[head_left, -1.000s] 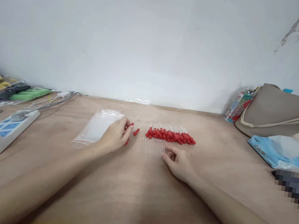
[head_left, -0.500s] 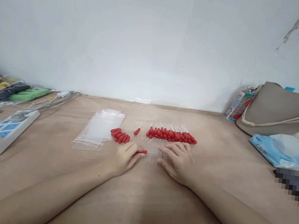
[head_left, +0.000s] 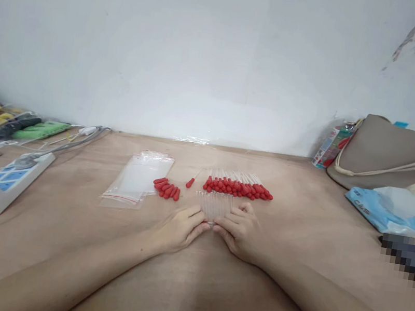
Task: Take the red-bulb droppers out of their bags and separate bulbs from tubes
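My left hand (head_left: 184, 227) is closed in a pinch; the red rubber dropper bulb seen there half a second ago is hidden behind its fingers. My right hand (head_left: 240, 232) pinches a thin clear glass tube (head_left: 211, 224), a short piece of which shows between the two hands. Fingertips of both hands almost meet. Just beyond them lies a row of bare glass tubes (head_left: 215, 204). Several loose red bulbs (head_left: 167, 189) rest to the left. Behind the row are many droppers with red bulbs (head_left: 237, 187) fitted, and a single dropper (head_left: 190, 182) lies apart.
Clear zip bags (head_left: 139, 176) are stacked left of the bulbs. A power strip (head_left: 11, 177) with cables lies at far left. On the right are a blue tissue pack (head_left: 388, 210), a grey bag (head_left: 392, 153) and a bottle (head_left: 333, 146) against the wall.
My hands have come together and slightly nearer to me. My right fingers, apart before, have closed on the glass tube. The red bulb in my left hand has gone out of sight.
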`<act>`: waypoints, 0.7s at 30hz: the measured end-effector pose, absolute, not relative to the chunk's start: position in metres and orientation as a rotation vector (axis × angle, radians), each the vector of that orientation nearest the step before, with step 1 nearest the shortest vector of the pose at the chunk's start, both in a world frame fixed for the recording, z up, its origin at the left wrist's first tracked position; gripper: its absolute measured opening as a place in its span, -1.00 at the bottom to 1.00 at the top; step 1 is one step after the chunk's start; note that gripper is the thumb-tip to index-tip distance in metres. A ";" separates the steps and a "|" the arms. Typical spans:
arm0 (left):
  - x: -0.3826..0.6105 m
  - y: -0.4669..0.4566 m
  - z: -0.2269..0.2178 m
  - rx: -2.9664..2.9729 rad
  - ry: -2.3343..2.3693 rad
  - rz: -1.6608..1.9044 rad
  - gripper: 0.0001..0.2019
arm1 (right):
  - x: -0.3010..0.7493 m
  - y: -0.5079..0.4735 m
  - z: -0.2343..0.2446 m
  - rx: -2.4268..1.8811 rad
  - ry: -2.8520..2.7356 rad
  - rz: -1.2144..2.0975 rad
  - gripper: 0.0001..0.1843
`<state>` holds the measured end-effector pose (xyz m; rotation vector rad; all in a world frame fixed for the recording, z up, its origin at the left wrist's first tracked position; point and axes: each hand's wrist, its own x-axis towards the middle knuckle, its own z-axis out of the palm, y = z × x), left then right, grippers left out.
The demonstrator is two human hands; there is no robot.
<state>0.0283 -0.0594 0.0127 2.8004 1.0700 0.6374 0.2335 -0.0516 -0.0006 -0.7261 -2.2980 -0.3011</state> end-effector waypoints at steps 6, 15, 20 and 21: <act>0.030 -0.059 0.021 2.925 1.017 0.484 -0.70 | 0.235 -0.056 0.002 -0.649 -2.303 -0.346 -0.84; 0.027 -0.062 0.024 2.939 0.937 0.464 -0.71 | 0.235 -0.062 0.005 -0.571 -2.293 -0.511 -0.87; 0.025 -0.062 0.025 2.918 0.928 0.465 -0.68 | 0.237 -0.063 0.006 -0.531 -2.318 -0.570 -0.90; 0.025 -0.062 0.025 2.909 0.925 0.459 -0.68 | 0.238 -0.063 0.006 -0.522 -2.317 -0.590 -0.90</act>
